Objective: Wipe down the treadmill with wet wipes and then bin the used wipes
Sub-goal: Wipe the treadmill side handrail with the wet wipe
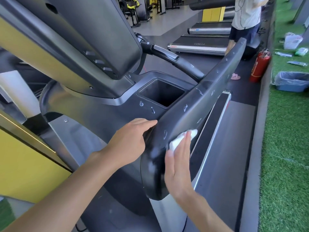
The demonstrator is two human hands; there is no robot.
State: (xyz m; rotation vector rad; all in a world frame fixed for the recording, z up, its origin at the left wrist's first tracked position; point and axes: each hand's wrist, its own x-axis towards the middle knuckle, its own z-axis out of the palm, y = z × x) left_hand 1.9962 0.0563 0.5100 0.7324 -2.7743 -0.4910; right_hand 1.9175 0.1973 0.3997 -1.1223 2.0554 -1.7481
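On the handrail (197, 114), right hand (179, 163) presses wipe (182, 138).

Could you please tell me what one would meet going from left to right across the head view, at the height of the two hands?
yellow panel → left hand → right hand, flat on the wet wipe → treadmill belt → green turf

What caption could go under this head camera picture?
Right hand presses a white wet wipe against the treadmill's dark handrail while the left hand rests on its top.
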